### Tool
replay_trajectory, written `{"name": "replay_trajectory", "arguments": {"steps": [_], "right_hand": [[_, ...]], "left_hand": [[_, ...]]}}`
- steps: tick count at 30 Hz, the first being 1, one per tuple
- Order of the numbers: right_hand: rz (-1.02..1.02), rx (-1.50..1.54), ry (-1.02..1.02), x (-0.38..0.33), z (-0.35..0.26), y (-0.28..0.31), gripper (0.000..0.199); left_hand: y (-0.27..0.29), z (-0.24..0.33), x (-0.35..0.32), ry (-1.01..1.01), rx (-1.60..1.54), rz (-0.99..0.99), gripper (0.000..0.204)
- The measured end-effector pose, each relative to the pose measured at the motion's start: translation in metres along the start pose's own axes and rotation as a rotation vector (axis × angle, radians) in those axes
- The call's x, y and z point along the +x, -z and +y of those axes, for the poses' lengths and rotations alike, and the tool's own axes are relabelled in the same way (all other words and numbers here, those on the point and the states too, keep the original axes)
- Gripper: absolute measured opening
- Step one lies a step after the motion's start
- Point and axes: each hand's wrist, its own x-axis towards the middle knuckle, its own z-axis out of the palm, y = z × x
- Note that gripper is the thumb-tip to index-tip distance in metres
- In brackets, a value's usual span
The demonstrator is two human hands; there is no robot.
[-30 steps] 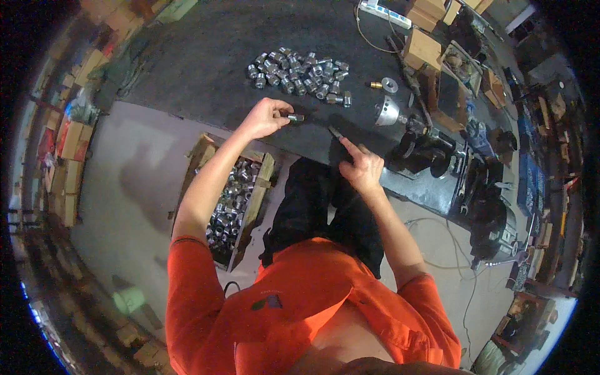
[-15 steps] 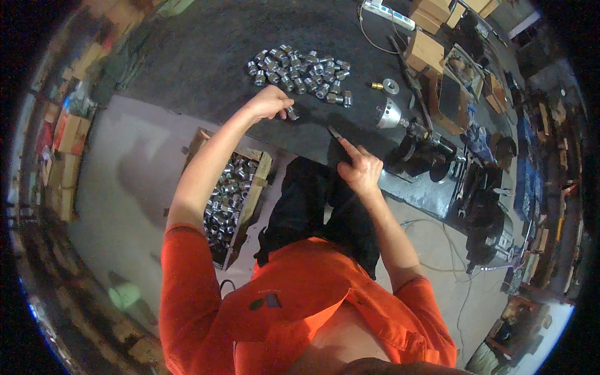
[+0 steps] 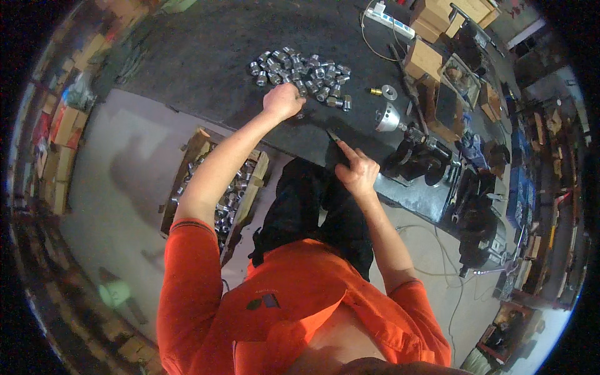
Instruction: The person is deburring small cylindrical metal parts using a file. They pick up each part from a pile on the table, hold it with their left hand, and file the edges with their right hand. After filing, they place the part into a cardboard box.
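Your hands are apart, both over the near side of the black bench top point(image 3: 200, 56). Your left hand point(image 3: 283, 101) is at the near edge of the pile of hex-ended metal fittings point(image 3: 320, 73), fingers curled; can't tell whether they grip a piece, since the hand hides it. One small metal fitting point(image 3: 300, 115) shows just below those fingers; contact unclear.

Your right hand point(image 3: 359, 172) is closed around a slim pointed blade tool point(image 3: 333, 135), index finger laid along it, tip aimed away from you toward the pile.

Right of the pile: brass fitting point(image 3: 375, 91) and flat metal ring point(image 3: 389, 92), side by side. Nearer you, a silver perforated cup point(image 3: 387, 117) is on the end of a dark machine. White power strip point(image 3: 392, 24) at the far side, near cardboard boxes. Under your left forearm, a wooden crate point(image 3: 255, 187) holds more fittings.
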Motion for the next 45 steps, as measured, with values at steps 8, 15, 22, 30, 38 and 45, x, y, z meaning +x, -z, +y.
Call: {"name": "replay_trajectory", "arguments": {"steps": [8,15,22,30,38,45], "right_hand": [[-0.041,-0.036,-0.02,0.0,0.003,-0.001,0.062],[-0.062,-0.046,-0.011,0.004,-0.003,0.004,0.063],[-0.192,0.006,-0.042,0.01,-0.005,0.01,0.061],[-0.383,-0.055,-0.108,0.021,-0.025,0.023,0.062],[-0.223,-0.043,0.004,0.025,-0.015,0.008,0.06],[-0.35,-0.003,-0.13,0.035,-0.023,0.013,0.057]], "left_hand": [[0.008,0.007,-0.006,0.017,-0.122,-0.222,0.035],[0.004,-0.001,-0.037,-0.15,-0.015,-0.088,0.044],[0.026,-0.022,-0.069,-0.092,0.018,-0.122,0.05],[0.01,-0.025,-0.087,-0.018,-0.115,0.025,0.053],[-0.017,-0.03,-0.094,-0.203,-0.08,0.389,0.042],[-0.023,-0.031,-0.092,-0.254,-0.122,0.501,0.038]]}}
